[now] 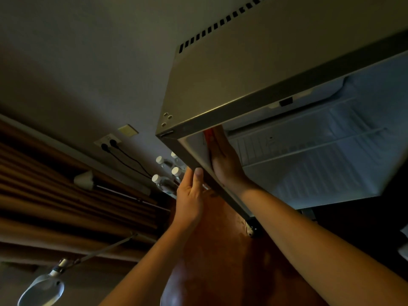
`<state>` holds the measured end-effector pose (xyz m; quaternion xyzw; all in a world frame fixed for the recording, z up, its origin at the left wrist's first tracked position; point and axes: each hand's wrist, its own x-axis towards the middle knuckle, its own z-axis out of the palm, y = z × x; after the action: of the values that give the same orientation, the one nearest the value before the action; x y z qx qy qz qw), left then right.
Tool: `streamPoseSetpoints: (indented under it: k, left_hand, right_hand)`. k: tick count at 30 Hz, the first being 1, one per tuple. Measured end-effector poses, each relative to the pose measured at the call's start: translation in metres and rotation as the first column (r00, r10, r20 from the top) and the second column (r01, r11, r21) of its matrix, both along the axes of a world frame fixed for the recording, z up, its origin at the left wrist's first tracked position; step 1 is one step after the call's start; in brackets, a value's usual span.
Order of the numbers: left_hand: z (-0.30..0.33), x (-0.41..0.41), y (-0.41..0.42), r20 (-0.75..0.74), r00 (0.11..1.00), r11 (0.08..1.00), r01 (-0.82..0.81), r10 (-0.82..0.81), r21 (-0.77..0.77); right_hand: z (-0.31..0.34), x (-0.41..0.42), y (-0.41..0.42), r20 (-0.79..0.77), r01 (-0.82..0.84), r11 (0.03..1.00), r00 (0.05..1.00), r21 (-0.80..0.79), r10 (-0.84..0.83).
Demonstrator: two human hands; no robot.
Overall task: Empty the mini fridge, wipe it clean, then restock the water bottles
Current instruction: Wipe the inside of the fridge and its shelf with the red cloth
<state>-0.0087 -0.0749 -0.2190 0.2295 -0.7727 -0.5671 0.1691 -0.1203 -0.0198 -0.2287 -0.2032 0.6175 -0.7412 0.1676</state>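
While the view is strongly tilted, the mini fridge (254,69) fills the upper right of the frame, its door open and its pale interior facing the lower right. Wire shelves (309,146) cross the lit cavity, which shows no bottles on them. The right hand (223,160), at centre frame, reaches inside and lies flat against the inner side wall, fingers straight and together; something red (208,134) (possibly a cloth, though too little shows to tell) sits between the fingertips and the wall. Whether the fingers grip it or merely press it cannot be told. The left hand (191,195), just left of centre, rests on the outer front edge of the fridge frame, thumb extended along the edge, the fingers behind the edge mostly hidden; it carries no loose object. Water bottles (167,173) with white caps stand in a cluster just left of the fridge, at mid-frame, beside the left hand but apart from it. A wall socket (108,141) with two black plugs lies further to the upper left. Brown curtain folds (44,184) occupy the left side. A desk lamp (42,290) appears in the lower left corner. A reddish-brown wooden surface (220,261) lies between the forearms.
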Motion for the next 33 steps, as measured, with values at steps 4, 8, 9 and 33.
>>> streamPoseSetpoints:
  k: [4, 8, 9, 33]
  left_hand:
    - [-0.001, 0.000, 0.002, 0.010, 0.999, 0.998, -0.036, 0.037, -0.050]
    - [0.001, 0.000, 0.006, -0.007, 0.999, 0.996, -0.048, 0.047, -0.075]
    - [0.000, 0.000, 0.006, -0.013, 0.999, 0.996, -0.048, 0.047, -0.080]
    - [0.016, 0.005, 0.010, 0.007, 1.000, 0.997, 0.018, -0.019, 0.071]
  right_hand:
    - [-0.003, 0.015, 0.008, -0.046, 0.009, 0.999, 0.999, 0.049, -0.007]
    - [-0.003, 0.029, 0.019, 0.015, -0.025, 0.998, 1.000, 0.061, 0.024]
    - [-0.005, 0.033, 0.020, 0.017, -0.032, 0.998, 0.999, 0.055, 0.031]
    - [0.021, 0.001, 0.011, 0.165, -0.035, 0.991, 0.986, 0.129, 0.013]
